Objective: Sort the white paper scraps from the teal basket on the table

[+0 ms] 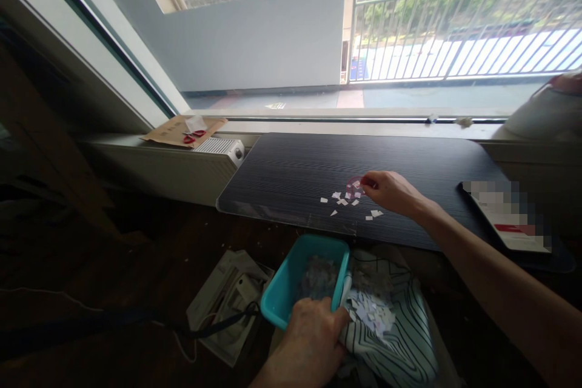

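My left hand [316,333] is closed over the near rim of a turquoise plastic bin [284,288], with a heap of small scraps [321,276] inside it. On the dark wood-grain tabletop [295,163], my right hand [384,189] is closed in a pinch at the edge of a small pinkish see-through round thing [353,185]. Its exact kind is too small to tell. White paper scraps [343,201] lie under and around it, several of them loose toward the table's front edge. The right fingertips are partly hidden.
A striped cloth bag [409,327] holding paper scraps [373,314] stands right of the bin. At left are an open white box [227,315] and cords. Red scissors [194,136] lie on brown paper [166,131] by the window. A dark-edged tablet-like object [504,218] rests at right.
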Motion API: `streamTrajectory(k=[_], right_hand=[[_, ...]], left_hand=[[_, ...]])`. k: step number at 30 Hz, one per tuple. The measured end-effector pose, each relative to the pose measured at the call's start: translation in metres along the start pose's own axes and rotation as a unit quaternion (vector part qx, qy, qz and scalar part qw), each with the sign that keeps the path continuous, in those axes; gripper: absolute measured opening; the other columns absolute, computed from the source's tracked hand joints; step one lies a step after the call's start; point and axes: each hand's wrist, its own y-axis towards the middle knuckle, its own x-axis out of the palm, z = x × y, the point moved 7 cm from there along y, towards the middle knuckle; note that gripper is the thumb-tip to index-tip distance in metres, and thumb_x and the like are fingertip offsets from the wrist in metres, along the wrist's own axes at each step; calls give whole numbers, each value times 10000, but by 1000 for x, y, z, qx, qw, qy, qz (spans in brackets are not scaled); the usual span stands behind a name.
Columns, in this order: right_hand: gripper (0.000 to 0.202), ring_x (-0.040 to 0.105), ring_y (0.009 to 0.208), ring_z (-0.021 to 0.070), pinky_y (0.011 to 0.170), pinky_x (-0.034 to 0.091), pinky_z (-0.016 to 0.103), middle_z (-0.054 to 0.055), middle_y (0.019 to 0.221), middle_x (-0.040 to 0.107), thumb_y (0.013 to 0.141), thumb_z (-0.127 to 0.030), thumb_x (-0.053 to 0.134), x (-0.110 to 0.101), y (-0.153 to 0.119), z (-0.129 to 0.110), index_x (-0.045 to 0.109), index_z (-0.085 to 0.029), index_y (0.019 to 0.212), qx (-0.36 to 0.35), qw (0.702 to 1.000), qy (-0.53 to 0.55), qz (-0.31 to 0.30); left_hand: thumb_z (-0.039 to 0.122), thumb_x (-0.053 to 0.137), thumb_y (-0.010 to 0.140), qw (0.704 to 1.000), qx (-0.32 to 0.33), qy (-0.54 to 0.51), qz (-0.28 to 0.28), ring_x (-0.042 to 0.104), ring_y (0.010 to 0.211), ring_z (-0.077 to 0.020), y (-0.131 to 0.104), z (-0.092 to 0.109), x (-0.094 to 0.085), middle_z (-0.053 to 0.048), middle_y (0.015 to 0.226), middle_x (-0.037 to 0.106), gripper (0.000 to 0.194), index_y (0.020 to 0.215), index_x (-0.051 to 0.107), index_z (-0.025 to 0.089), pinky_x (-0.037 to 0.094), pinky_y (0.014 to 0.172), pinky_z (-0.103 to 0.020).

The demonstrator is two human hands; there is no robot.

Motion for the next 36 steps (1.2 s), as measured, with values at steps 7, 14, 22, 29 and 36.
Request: streamTrajectory(k=[7,14,22,29,36], right_hand=[[274,455,525,123,498,253,245,27,613,585,816,-330,398,-1,-1,-5,623,-186,756,-1,1000,-1,-10],[236,493,567,129,518,284,235,27,663,621,797,-319,438,4,-4,-3,638,-194,797,-6,1000,12,-23],[251,526,598,137,537,307,236,33,705,647,813,-323,440,6,-11,-6,651,-195,860,-14,999,34,-34],[240,511,580,135,528,299,235,31,674,628,817,-319,432,3,-21,-6,633,-190,836,-5,1000,29,-6],[227,499,563,130,522,298,230,15,643,613,812,-320,436,2,-30,-4,627,-198,806,2,999,33,20]], left_hand=[[207,574,714,1000,-1,1,-6,583,802,-224,0,1,-2,-35,874,607,187,899,596,224,419,703,-303],[190,562,696,1000,2,2,22,585,767,-219,0,0,-1,-25,836,609,172,862,593,223,427,682,-303],[196,569,688,999,11,3,34,580,735,-213,1,3,-4,-19,816,608,189,872,600,229,430,662,-299],[208,564,708,999,34,6,40,575,731,-206,5,12,-9,-20,799,599,141,846,593,218,430,673,-296],[247,565,726,997,53,23,42,576,728,-214,11,22,-11,-35,805,603,152,870,600,215,436,676,-309]])
